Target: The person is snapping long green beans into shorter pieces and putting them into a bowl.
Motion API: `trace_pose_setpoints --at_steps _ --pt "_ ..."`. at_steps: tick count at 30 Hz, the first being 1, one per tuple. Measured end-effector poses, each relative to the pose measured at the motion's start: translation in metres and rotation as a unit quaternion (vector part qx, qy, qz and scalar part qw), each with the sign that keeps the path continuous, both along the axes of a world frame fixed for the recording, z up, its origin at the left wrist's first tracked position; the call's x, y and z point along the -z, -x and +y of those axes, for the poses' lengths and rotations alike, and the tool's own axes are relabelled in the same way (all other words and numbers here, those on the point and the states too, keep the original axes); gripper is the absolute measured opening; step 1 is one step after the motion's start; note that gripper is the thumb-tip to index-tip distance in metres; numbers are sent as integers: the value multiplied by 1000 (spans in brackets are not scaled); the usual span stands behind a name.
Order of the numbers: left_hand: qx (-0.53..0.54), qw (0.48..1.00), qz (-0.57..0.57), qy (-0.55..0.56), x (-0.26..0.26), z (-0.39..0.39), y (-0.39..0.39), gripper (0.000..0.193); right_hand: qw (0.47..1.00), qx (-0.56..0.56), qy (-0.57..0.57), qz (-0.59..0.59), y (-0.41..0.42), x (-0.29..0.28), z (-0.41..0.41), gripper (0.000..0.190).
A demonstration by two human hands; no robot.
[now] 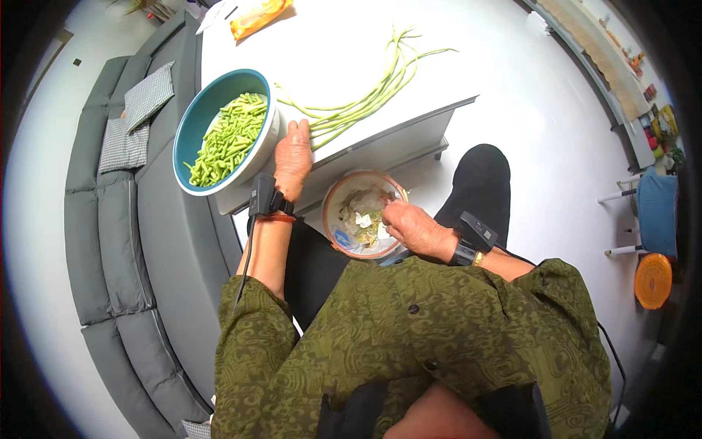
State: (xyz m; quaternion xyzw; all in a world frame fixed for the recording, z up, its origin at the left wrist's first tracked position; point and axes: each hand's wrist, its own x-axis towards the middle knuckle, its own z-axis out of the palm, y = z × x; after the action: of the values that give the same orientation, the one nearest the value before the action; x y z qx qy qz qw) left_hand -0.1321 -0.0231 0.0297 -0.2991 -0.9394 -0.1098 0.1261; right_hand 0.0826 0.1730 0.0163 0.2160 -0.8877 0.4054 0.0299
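Cut green bean pieces [233, 140] fill part of a teal-lined white basin [189, 115] on the white table [351, 66]. Long whole yardstick beans [362, 101] lie in a bundle right of it. My left hand [294, 156] rests at the table's edge, between the basin and the near ends of the beans; its fingertips are close to them, and whether it grips any is unclear. Below the table's edge stands a waste bin [327, 219] with a plastic liner and scraps inside. My right hand [406, 222] is over the bin's right rim, fingers curled, their contents hidden.
An orange packet [260, 19] lies at the table's far edge. A grey sofa [170, 219] with checked cushions [149, 99] runs along the left. On the right are a blue-covered chair [656, 211], an orange round stool top [652, 281] and a long shelf unit [603, 77].
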Motion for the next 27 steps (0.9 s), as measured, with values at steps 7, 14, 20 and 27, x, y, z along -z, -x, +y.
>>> trace_pose_setpoints --at_steps 7,14,20,27 --pt "35 985 54 162 6 2 8 9 999 -28 -34 -18 1 0 -3 10" --pt "46 990 72 112 -9 3 7 6 1000 -9 -21 -10 0 1 2 10" --pt "-1 987 117 -109 -55 27 -9 6 999 -13 -25 -31 4 9 7 9" --pt "-30 559 -459 -690 -45 -2 -59 12 998 7 24 -64 9 9 2 9"
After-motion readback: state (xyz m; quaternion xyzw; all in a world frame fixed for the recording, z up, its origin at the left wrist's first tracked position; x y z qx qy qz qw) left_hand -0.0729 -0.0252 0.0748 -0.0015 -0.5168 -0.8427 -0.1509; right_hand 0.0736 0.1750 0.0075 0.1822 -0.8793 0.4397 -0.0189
